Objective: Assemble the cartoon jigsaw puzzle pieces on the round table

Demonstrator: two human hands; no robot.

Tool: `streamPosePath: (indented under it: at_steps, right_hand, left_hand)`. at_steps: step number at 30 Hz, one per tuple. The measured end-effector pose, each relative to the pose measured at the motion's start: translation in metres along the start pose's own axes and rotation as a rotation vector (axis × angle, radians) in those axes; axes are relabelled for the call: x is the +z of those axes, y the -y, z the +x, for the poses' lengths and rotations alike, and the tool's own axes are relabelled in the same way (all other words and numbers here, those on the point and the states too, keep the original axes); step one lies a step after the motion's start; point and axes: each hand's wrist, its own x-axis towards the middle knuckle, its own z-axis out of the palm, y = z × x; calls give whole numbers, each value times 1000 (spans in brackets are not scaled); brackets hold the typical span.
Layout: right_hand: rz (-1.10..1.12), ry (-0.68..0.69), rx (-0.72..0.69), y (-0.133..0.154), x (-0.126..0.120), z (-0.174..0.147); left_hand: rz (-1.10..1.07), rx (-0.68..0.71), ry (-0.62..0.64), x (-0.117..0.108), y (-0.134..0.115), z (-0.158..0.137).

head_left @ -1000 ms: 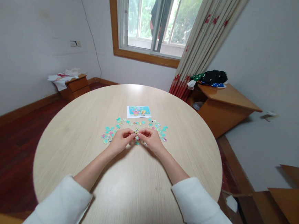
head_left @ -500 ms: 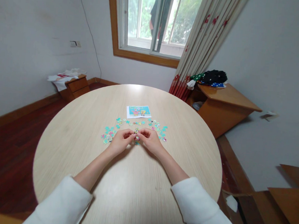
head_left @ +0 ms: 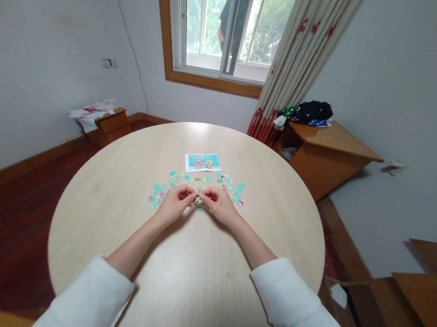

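Small puzzle pieces (head_left: 198,191), yellow and multicoloured, sit between my fingertips above the table. My left hand (head_left: 177,200) pinches them from one side, thumb and forefinger closed. From the other side my right hand (head_left: 217,202) grips them the same way, its fingertips nearly meeting the left ones. How the pieces join is partly hidden by the fingers. Loose teal, green and pink puzzle pieces (head_left: 237,195) lie around both hands in a rough arc. Behind them a printed picture card (head_left: 203,162) with cartoon figures lies flat.
The round wooden table (head_left: 194,282) fills the middle. A tilted wooden cabinet (head_left: 317,161) with clothes (head_left: 313,113) on it stands at the right. By the left wall is a small drawer unit (head_left: 112,126) with papers. Beyond the window (head_left: 228,33), a dark-clothed person is partly visible.
Both hands stay at the same place on the pieces. The left fingers have shifted slightly, and the pieces between the fingertips have turned a little.
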Motion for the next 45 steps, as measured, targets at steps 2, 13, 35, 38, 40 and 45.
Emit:
streamPosePath:
  at_steps: [2,13,35,38,40,45]
  right_hand:
    - [2,3,7,0,0,0]
    - [27,-9,35,4,-2,-1]
    - [-280,153,380,32,-15,-15]
    - [-313,180,387,37,-15,-21]
    - [-312,183,394,36,-16,-25]
    - [-329,179,452,29,-23,-38]
  left_hand:
    - [7,-3,2,0,0,0]
    - [-7,-28,-26,0,1,1]
    - [88,-29,-68,-3,3,3]
    - [118,-19,-67,-4,5,4]
    - [141,-19,-71,-5,7,4]
    - [212,3,-59,-4,7,4]
